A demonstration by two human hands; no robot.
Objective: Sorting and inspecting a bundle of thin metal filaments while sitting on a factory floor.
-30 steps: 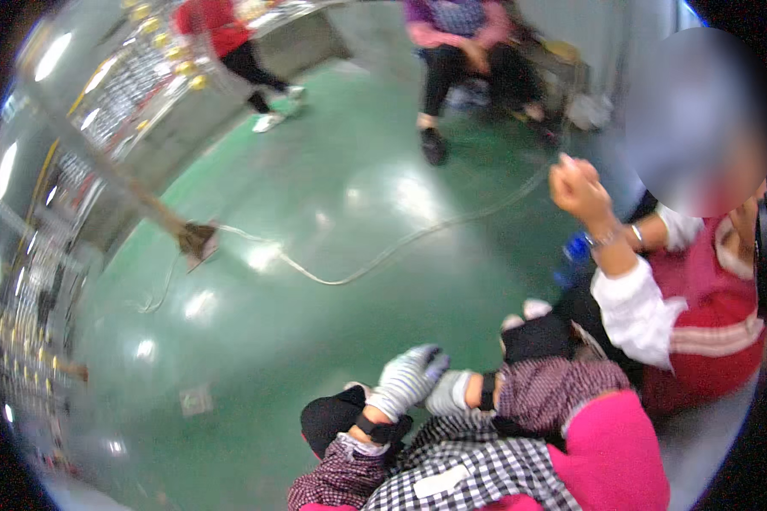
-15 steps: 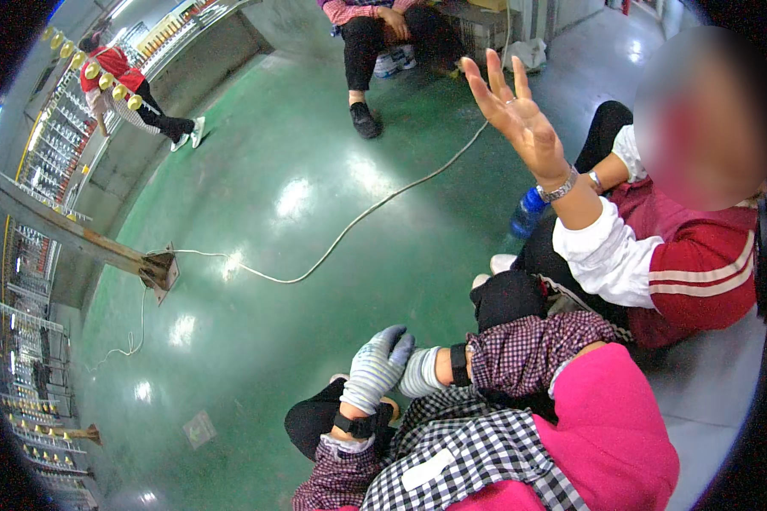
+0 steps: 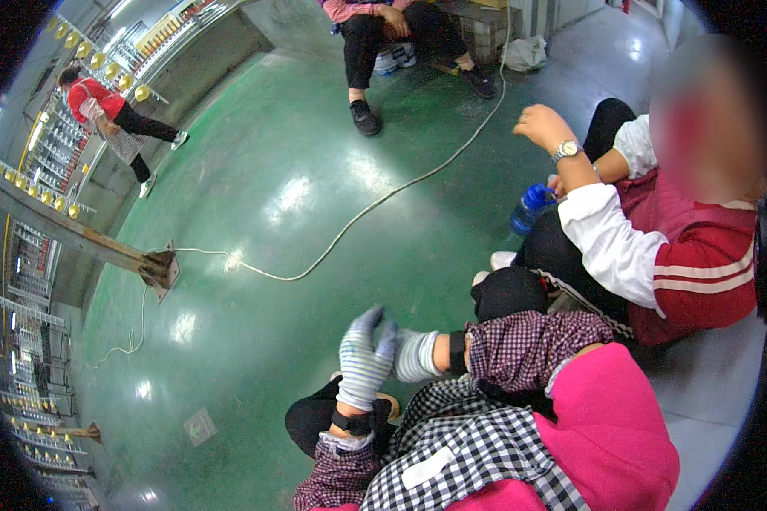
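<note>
Striped gloves (image 3: 364, 375) are worn on both of the person's hands, which are seen above the lap, near the lower middle of the view. The left hand (image 3: 366, 362) is raised, its fingers (image 3: 366, 318) released and pointed upward, with a gap left between those that can be made out. The right hand (image 3: 417, 356) is set just beside it, to the right; its fingertips are hidden behind the left hand, so whether they are clenched, released or grasping the other glove cannot be told. Each wrist is circled by a black band (image 3: 458, 352), and the forearms are covered by plaid sleeves (image 3: 528, 349). Below the hands, the lap is covered by a black-and-white checked apron (image 3: 486, 443), marked with a white patch (image 3: 429, 468). To the right, a co-worker in a red vest (image 3: 707, 281) is seated, one bare hand (image 3: 545, 128) lifted and curled above a blue bottle (image 3: 530, 210). The green floor (image 3: 256, 341) is crossed by a pale cable (image 3: 358, 223), which is run to the foot of a post (image 3: 102, 241). Beside racks (image 3: 55, 166) at the upper left, a person in a red top (image 3: 89, 98) is seen.
</note>
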